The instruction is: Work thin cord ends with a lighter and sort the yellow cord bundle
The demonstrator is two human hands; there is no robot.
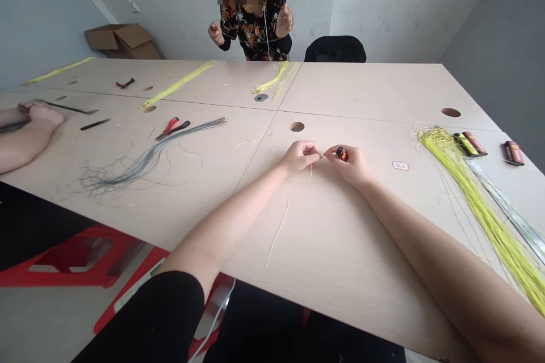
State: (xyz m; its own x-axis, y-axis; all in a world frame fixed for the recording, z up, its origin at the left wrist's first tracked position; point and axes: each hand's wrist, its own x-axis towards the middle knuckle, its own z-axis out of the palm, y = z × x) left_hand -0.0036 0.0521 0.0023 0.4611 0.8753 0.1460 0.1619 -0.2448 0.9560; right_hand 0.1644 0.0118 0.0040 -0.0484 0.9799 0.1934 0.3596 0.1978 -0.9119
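Observation:
My left hand is closed in a pinch above the table, thumb and finger on the tip of a thin pale-yellow cord that hangs below it. Close beside it, my right hand is closed around a small black-ended tube with red and yellow markings. Its thumb and forefinger meet near the left fingertips. Whatever tiny piece lies between the two hands is too small to make out. Another loose cord lies on the table nearer to me.
Right: a yellow cord bundle, small red-and-black cylinders and a label. Left: a grey cord bundle, red-handled pliers and a neighbour's arm. A masked person is across the table.

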